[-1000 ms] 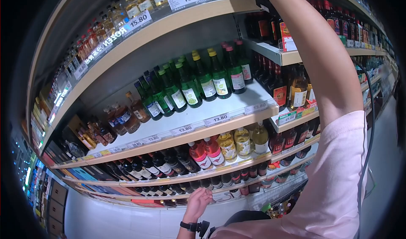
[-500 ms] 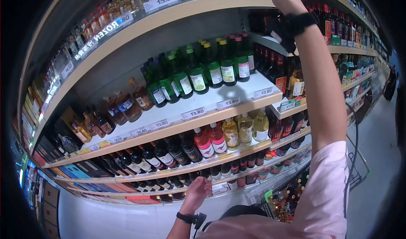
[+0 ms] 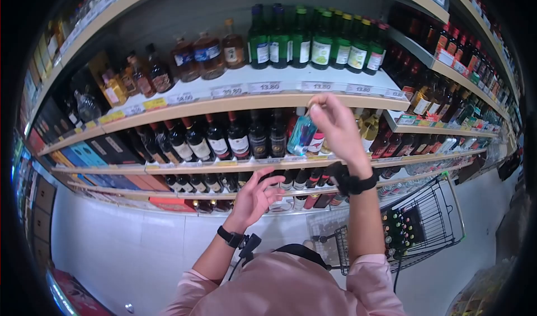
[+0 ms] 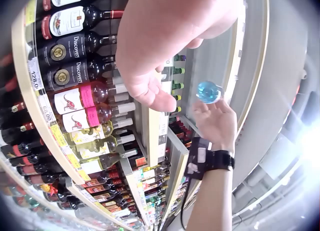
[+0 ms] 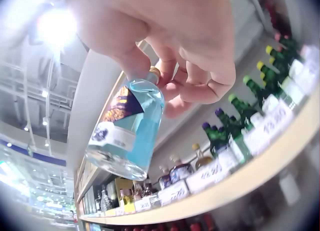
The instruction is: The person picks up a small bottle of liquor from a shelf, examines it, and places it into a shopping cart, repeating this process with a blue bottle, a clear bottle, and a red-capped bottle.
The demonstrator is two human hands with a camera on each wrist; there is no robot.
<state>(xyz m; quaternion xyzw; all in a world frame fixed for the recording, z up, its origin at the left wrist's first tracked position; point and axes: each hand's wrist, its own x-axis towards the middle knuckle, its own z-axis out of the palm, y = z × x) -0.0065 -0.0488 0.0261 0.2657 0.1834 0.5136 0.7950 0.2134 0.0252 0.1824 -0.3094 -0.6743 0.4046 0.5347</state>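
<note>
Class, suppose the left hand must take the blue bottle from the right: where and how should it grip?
Probably round the body of the blue bottle, coming from below and left in the head view, where the free left hand is. The right hand pinches the top near the gold cap, leaving the broad body largely uncovered, its base tilted down and left.

liquor shop — bottles (image 3: 321,50) on shelves (image 3: 235,103) | price tags (image 3: 264,87) — 13.80 | shopping cart (image 3: 442,215)
</note>
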